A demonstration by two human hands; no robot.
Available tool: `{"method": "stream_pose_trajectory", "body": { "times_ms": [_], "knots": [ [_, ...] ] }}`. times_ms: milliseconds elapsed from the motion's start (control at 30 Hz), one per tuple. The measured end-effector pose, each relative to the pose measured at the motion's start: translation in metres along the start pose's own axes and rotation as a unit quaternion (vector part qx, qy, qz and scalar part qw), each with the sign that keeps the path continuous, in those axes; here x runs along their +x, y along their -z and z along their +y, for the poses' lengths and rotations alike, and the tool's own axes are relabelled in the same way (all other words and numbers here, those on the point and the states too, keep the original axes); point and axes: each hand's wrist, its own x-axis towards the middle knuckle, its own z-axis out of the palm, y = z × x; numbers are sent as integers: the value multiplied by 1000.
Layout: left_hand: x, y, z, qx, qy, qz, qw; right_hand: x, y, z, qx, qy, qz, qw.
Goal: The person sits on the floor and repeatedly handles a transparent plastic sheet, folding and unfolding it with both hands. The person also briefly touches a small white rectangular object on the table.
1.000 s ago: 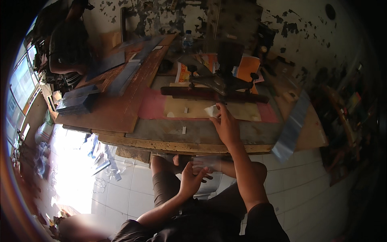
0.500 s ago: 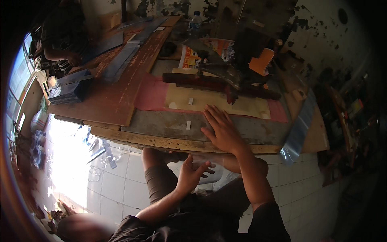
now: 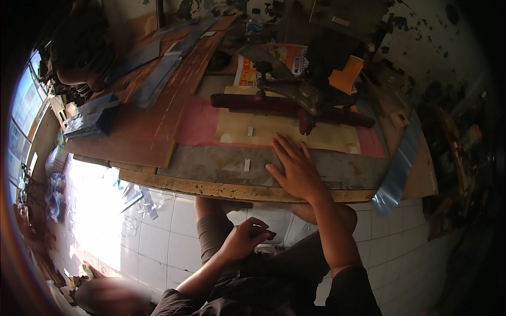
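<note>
Yellowish sheet [image 3: 237, 134] beneath dark bar [image 3: 245, 104]: right hand [image 3: 296, 167] spread over near edge; left hand [image 3: 245, 240] apart, half-curled, contents unclear. We'd guess smoothing; next calls for clearing bar.

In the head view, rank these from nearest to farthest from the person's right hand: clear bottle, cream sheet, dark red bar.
1. Cream sheet: right at the fingertips of the right hand.
2. Dark red bar: ahead of the fingertips, across the sheet.
3. Clear bottle: farther back, ahead and to the left.
</note>
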Motion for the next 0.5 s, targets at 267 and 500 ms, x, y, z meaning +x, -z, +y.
{"method": "stream_pose_trajectory", "body": {
  "times_ms": [267, 500],
  "knots": [
    [15, -10, 20, -195, 47, 79, 976, 26, -10, 27, 0, 5, -20, 1000],
    [32, -16, -4, -189, 48, 106, 975, 26, -15, 29, 9, 11, -5, 1000]
  ]
}}
